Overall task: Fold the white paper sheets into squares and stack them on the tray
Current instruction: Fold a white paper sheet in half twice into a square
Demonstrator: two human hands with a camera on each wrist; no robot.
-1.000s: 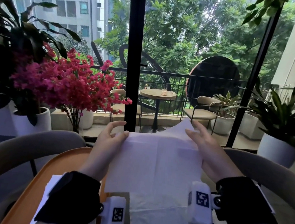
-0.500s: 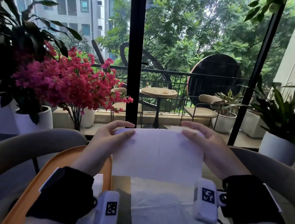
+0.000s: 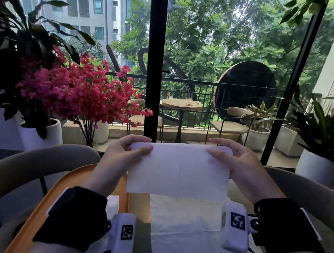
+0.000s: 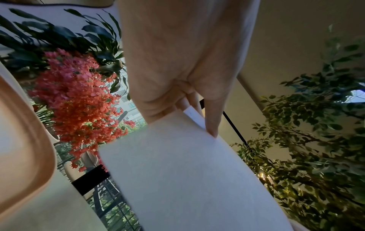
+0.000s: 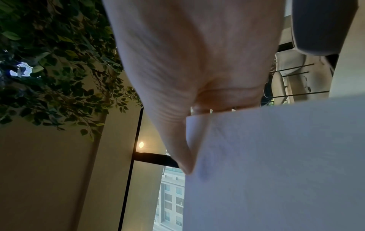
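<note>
Now, from the head view, the paper sheet (image 3: 178, 170) is held up in the air as a flat doubled rectangle; a second ago its top flap was still loose and peaked, so the first fold looks closed. The left hand (image 3: 116, 162) pinches its upper left corner, the right hand (image 3: 239, 169) its upper right. Below lie more sheets (image 3: 189, 233) on the tabletop, and the orange tray (image 3: 62, 183) sits to the left with white paper on it.

The left wrist view shows thumb and fingers (image 4: 211, 118) clamped on the sheet's edge.

The right wrist view shows the thumb (image 5: 177, 150) pressed to the sheet, the rest hidden behind it. A second fold seems needed for a square.
</note>
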